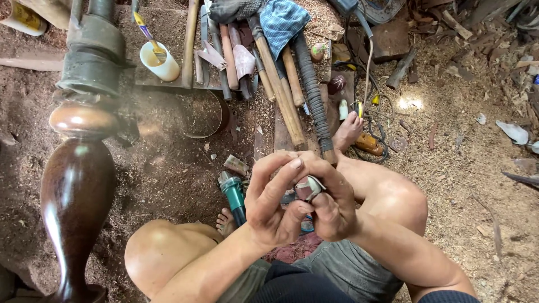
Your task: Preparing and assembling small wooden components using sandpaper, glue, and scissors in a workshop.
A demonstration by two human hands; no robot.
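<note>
— While you sit there on the sawdust floor (460,185), what stands at your far left?

— At the left edge a dark turned wooden leg (76,191) rises, glossy, with a round knob above it and a grey metal mount on top. Just right of that, farther off, sits a white cup (161,63) with a yellow-handled brush (147,32) standing in it; what liquid it holds I cannot tell.

— And past the cup?

— A row of long wooden tool handles (283,84) lies far from me, a blue checked cloth (283,19) draped over their far ends. Nearer, just left of my hands, a teal power tool (233,193) lies on the ground.

— What are your hands doing?

— My left hand (275,205) curls loosely, fingers raised and bent, touching a small pale piece (309,188). My right hand (334,205) is clenched around that piece, thumb and fingers pinching it.

— How does it look?

— Small, whitish-grey with a reddish-brown patch on its face, mostly hidden by my fingers. It sits between my two hands, above my knees, near the middle of the scene.
</note>
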